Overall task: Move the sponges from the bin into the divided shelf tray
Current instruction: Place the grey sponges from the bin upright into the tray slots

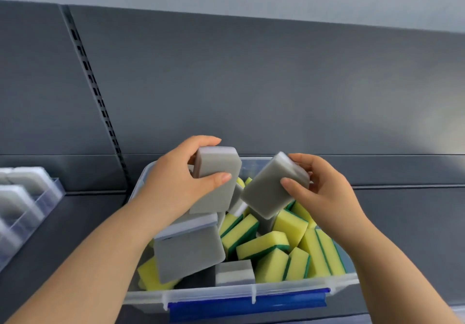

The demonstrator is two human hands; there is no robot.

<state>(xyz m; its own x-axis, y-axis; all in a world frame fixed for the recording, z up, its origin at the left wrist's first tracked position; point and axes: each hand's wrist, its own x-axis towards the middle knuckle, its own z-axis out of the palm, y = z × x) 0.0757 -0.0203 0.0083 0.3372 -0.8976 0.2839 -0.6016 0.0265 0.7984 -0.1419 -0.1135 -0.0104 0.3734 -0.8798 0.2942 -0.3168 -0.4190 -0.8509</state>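
Observation:
A clear plastic bin (226, 296) with a blue latch stands on the shelf in front of me, filled with several grey sponges and yellow-green sponges (261, 244). My left hand (173, 180) grips one grey sponge (216, 172) above the bin's back left, thumb across its face. My right hand (324, 193) grips a second grey sponge (269, 188), tilted, above the bin's middle. The divided shelf tray (47, 198) of clear plastic sits at the far left and holds several grey-white sponges standing in its compartments.
The dark grey shelf surface (65, 243) runs between the tray and the bin. A grey back panel with a slotted upright (95, 82) rises behind. More shelf lies to the right of the bin.

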